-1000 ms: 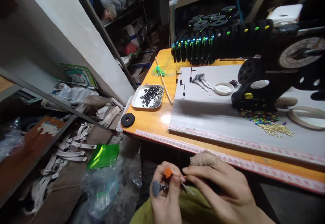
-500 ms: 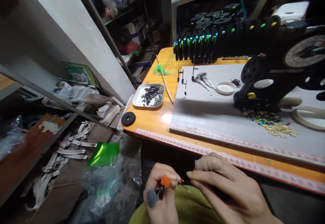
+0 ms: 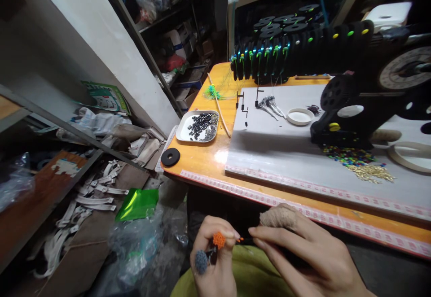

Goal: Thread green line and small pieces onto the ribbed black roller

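Observation:
My left hand (image 3: 213, 254) is closed near the bottom centre, with an orange beaded cluster (image 3: 218, 240) at its thumb and finger. A grey-blue beaded ball (image 3: 201, 261) lies against the same hand. Small orange tips (image 3: 240, 239) poke out past the left fingertips. To the right, my right hand (image 3: 310, 247) has thumb and index finger pressed together near those tips; whatever they pinch is too small to make out. Tan wrapping (image 3: 278, 217) covers one of its fingers. Both hands are over a green cloth (image 3: 257, 272), in front of the table edge.
On the orange table (image 3: 198, 158) are a white tray (image 3: 180, 131) of dark pieces, a black ring (image 3: 170, 157) and a thin stick (image 3: 218, 106). A black machine (image 3: 346, 122) stands on a grey board (image 3: 286, 153), beside loose beads (image 3: 353, 158). Plastic bags lie on the floor at left.

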Tool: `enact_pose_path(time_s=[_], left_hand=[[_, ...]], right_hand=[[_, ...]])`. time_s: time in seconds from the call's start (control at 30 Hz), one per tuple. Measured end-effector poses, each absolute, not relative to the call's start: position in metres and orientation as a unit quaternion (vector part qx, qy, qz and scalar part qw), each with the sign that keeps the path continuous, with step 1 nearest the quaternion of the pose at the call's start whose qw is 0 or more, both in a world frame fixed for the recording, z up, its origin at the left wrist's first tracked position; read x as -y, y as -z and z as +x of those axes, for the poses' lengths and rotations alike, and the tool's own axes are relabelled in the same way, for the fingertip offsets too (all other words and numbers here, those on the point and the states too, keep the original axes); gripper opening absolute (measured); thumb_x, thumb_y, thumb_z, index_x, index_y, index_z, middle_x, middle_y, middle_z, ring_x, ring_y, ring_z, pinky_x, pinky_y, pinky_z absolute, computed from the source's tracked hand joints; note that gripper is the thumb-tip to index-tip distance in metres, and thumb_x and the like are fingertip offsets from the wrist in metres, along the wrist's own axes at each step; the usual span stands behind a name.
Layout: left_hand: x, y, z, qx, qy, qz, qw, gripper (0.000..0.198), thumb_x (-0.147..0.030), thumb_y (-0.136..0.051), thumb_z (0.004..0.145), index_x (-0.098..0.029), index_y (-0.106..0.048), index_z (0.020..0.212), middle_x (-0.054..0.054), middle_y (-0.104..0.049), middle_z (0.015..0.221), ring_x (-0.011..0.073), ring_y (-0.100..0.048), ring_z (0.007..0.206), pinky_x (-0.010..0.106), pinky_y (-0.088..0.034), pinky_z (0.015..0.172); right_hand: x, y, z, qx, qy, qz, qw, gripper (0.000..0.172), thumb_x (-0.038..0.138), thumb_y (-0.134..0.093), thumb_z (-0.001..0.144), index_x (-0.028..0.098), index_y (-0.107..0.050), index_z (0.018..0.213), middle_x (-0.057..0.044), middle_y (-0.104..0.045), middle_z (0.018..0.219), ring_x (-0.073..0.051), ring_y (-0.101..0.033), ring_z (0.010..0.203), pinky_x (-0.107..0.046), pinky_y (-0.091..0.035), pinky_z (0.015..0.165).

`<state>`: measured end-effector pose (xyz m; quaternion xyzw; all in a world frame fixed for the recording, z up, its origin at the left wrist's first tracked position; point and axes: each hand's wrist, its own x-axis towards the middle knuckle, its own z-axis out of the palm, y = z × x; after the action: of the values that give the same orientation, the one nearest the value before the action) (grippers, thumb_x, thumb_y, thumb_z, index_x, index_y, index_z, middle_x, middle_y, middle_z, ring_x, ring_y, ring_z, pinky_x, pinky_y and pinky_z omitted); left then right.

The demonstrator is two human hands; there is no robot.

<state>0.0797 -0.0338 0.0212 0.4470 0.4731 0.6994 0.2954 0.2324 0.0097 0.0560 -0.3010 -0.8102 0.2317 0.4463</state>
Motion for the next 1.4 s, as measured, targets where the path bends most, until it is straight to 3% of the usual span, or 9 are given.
enact_pose_path(time_s=[0.4,0.63,0.77,0.93,1.0,1.13,1.2,1.4], left_hand=[[0.034,-0.017,0.090,-0.496,-0.698,0.404,0.320,0.017,-0.029,-0.065,0.093,-0.023,-0.063,0.077,-0.001,-0.059,0.073,0.0127,-0.054,0.071,0.020,-0.045,0.067],[0.035,-0.025,0.107,-0.421,-0.739,0.190,0.491,0.021,-0.039,-0.072,0.086,-0.023,-0.062,0.078,-0.001,-0.054,0.087,0.0087,-0.047,0.065,0.017,-0.043,0.060],[0.031,-0.031,0.105,-0.371,-0.754,0.167,0.516,0.024,-0.037,-0.072,0.087,-0.023,-0.059,0.074,-0.003,-0.049,0.067,0.0084,-0.045,0.059,0.014,-0.045,0.059],[0.018,-0.043,0.069,-0.408,-0.782,0.237,0.408,0.025,-0.034,-0.073,0.087,-0.020,-0.058,0.073,-0.006,-0.045,0.062,0.0066,-0.043,0.052,0.013,-0.045,0.052],[0.006,-0.049,0.047,-0.479,-0.759,0.322,0.301,0.025,-0.033,-0.069,0.090,-0.020,-0.057,0.072,-0.004,-0.050,0.067,0.0086,-0.049,0.058,0.015,-0.047,0.057],[-0.032,-0.055,0.010,-0.604,-0.576,0.550,0.014,0.005,-0.022,-0.061,0.094,-0.021,-0.060,0.089,0.000,-0.063,0.081,0.0142,-0.061,0.077,0.024,-0.049,0.074],[-0.054,-0.053,0.000,-0.595,-0.521,0.611,-0.010,0.003,-0.018,-0.063,0.092,-0.021,-0.061,0.091,0.002,-0.066,0.085,0.0180,-0.063,0.082,0.029,-0.049,0.078],[-0.088,-0.036,-0.003,-0.579,-0.364,0.728,0.039,0.022,-0.004,-0.052,0.090,-0.021,-0.064,0.096,0.007,-0.069,0.089,0.0253,-0.066,0.085,0.035,-0.049,0.076]], right_hand=[[-0.012,-0.062,0.229,0.783,-0.298,-0.280,0.468,0.030,0.004,-0.061,0.088,0.022,-0.072,0.109,-0.004,-0.069,0.086,-0.015,-0.069,0.076,-0.020,-0.057,0.066],[-0.011,-0.062,0.218,0.763,-0.299,-0.319,0.477,0.015,0.005,-0.059,0.087,0.017,-0.065,0.091,-0.003,-0.064,0.079,-0.012,-0.064,0.072,-0.020,-0.054,0.063],[-0.012,-0.059,0.219,0.777,-0.272,-0.319,0.470,0.015,0.004,-0.055,0.087,0.018,-0.062,0.091,-0.004,-0.063,0.081,-0.014,-0.064,0.077,-0.022,-0.054,0.068],[-0.018,-0.057,0.235,0.792,-0.209,-0.328,0.471,0.023,0.001,-0.055,0.087,0.018,-0.059,0.101,-0.005,-0.062,0.090,-0.015,-0.062,0.086,-0.023,-0.051,0.076],[-0.021,-0.059,0.239,0.795,-0.201,-0.329,0.468,0.025,0.001,-0.055,0.088,0.019,-0.059,0.104,-0.005,-0.062,0.091,-0.015,-0.061,0.086,-0.024,-0.050,0.074],[-0.028,-0.068,0.237,0.783,-0.253,-0.322,0.468,0.020,0.004,-0.053,0.090,0.020,-0.057,0.100,-0.004,-0.058,0.088,-0.016,-0.057,0.081,-0.026,-0.048,0.067],[-0.030,-0.072,0.235,0.766,-0.300,-0.328,0.464,0.014,0.007,-0.052,0.092,0.021,-0.055,0.094,-0.003,-0.055,0.085,-0.015,-0.054,0.076,-0.026,-0.046,0.063],[-0.033,-0.072,0.235,0.740,-0.350,-0.349,0.455,0.013,0.013,-0.055,0.095,0.023,-0.056,0.087,0.001,-0.053,0.081,-0.012,-0.052,0.073,-0.024,-0.043,0.061]])
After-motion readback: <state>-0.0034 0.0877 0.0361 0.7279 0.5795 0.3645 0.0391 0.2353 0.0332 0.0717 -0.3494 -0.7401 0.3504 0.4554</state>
